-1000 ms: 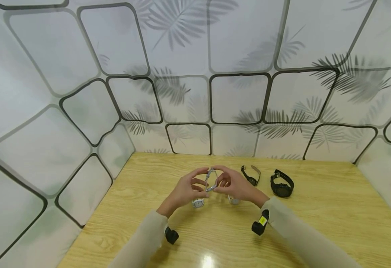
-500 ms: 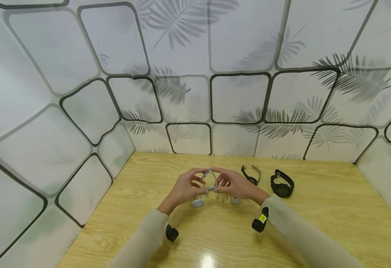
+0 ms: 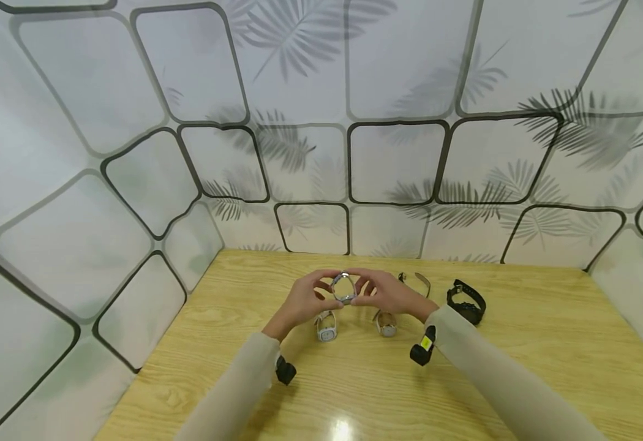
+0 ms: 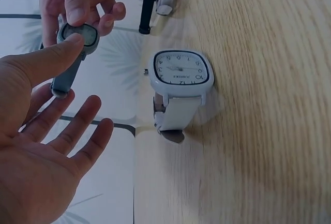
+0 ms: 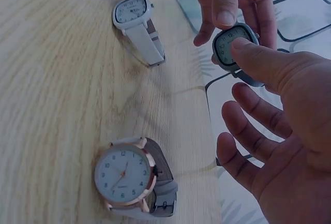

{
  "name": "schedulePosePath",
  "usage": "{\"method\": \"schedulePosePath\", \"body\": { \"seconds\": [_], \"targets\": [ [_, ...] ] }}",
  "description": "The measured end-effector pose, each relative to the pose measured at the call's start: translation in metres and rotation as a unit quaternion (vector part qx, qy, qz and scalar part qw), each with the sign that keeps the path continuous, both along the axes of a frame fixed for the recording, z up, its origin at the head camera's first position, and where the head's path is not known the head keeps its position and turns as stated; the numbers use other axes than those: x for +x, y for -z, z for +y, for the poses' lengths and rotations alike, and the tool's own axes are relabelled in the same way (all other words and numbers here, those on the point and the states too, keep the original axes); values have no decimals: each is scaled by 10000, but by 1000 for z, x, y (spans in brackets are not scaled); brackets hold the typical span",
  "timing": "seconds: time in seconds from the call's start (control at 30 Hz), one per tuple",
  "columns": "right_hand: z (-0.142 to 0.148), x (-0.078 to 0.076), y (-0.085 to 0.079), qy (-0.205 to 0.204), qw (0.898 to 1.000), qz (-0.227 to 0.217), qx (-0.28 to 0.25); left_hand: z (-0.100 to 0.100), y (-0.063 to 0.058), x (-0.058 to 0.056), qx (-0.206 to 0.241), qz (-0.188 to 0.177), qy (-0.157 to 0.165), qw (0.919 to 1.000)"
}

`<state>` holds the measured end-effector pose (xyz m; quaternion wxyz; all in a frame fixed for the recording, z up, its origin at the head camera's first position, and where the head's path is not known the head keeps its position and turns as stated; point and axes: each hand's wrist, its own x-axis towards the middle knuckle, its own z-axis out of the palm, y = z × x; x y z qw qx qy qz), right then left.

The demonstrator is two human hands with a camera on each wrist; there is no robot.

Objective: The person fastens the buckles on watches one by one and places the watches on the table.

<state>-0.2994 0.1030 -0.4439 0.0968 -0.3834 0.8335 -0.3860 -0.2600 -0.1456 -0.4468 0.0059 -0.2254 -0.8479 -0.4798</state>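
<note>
Both hands hold a grey-green wristwatch (image 3: 346,300) with a squarish face above the table, its strap closed into a loop. My left hand (image 3: 306,299) pinches its left side between thumb and fingers; my right hand (image 3: 390,291) pinches the other side. In the right wrist view, a thumb lies over part of the watch face (image 5: 226,49), and the lower fingers are spread loosely. Beneath the left hand stands a white watch (image 4: 181,70) with a rounded-square dial. Below the right hand stands a round watch (image 5: 124,176) with a rose-gold case and pale strap.
On the right of the wooden table (image 3: 547,343) lie a black chunky watch (image 3: 469,311) and a slim dark-strapped watch (image 3: 423,283), each partly hidden by the right arm. A patterned wall covering (image 3: 395,162) rises behind the table's back edge.
Both hands have risen slightly with the watch. Its loop, first tilted, has turned to face the head camera more squarely. More of the two pale watches below now shows.
</note>
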Motion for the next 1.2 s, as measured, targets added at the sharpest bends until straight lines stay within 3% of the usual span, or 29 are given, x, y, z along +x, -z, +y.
{"method": "schedulePosePath", "body": {
  "seconds": [0.5,0.67,0.9,1.2],
  "targets": [
    [-12,-32,2,359,9978,-286,468,-5,3,-32,-459,-578,-48,9973],
    [-16,-39,1,193,9978,-224,589,-8,8,-42,-729,-647,-27,9952],
    [-25,-49,6,109,9969,-332,709,-9,12,-50,-746,-1021,-83,9919],
    [-33,-59,23,232,9957,-366,817,-11,22,-63,-953,-807,181,9920]
  ]
}}
